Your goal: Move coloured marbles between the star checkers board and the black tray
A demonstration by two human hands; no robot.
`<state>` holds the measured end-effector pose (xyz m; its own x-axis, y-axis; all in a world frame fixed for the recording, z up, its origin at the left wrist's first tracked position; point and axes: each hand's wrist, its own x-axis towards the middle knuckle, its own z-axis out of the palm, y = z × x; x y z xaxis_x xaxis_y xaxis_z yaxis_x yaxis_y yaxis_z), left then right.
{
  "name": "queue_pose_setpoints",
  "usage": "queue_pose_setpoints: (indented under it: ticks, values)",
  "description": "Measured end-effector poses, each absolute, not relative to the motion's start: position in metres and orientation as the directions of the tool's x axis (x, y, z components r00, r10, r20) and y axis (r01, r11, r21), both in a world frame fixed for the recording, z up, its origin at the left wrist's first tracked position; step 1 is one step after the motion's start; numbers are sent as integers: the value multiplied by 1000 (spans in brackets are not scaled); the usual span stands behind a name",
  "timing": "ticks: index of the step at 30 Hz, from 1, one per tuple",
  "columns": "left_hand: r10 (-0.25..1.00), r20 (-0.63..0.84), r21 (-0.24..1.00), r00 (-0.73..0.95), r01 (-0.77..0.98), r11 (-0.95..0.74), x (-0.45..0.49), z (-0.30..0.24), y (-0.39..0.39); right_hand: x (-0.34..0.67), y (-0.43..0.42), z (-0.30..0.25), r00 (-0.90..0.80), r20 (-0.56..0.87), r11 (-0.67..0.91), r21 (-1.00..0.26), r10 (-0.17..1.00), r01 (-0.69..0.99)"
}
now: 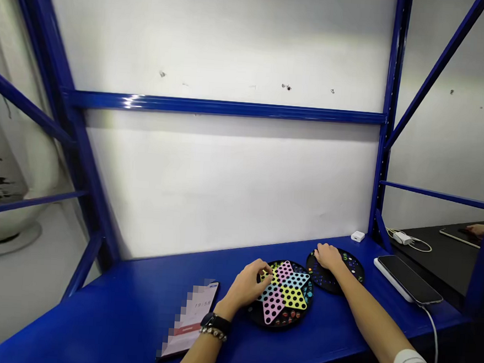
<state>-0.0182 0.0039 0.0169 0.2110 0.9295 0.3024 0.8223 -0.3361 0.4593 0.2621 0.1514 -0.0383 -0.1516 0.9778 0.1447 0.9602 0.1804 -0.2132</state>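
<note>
Left hand (245,285) curls over the star-shaped Chinese checkers board (284,295), fingers bunched at its rim, can't tell if they pinch a piece! Right hand (328,258) lies spread on a round black board (334,279) at two o'clock, both boards near the blue shelf (91,326)'s front edge.

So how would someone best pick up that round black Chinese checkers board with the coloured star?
Probably by the round black board's outer rim, coming from the near side. The board looks like a low, flat disc lying on the blue metal shelf, so fingers could likely pinch its edge. That stretch of rim is free, while the left hand is over the board's left part.
</note>
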Motion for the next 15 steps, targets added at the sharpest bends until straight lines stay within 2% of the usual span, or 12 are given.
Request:
queue_pose_setpoints:
  ticks: [4, 9, 11, 15]
  values:
    - [930, 294, 473, 220, 812, -342, -19, 16, 5, 260, 152, -41, -120, 175, 173, -324, 977, 930]
    - [921, 317, 473, 224, 804, -359, -20, 16, 6, 267, 155, -36, 1, 228, 135, -577, 974, 805]
    - [917, 329, 474, 228, 800, -369, -21, 15, 6, 276, 158, -32, 77, 231, 114, -711, 970, 694]
    - [915, 330, 474, 233, 797, -374, -21, 14, 7, 298, 160, -25, 172, 118, 60, -949, 978, 308]
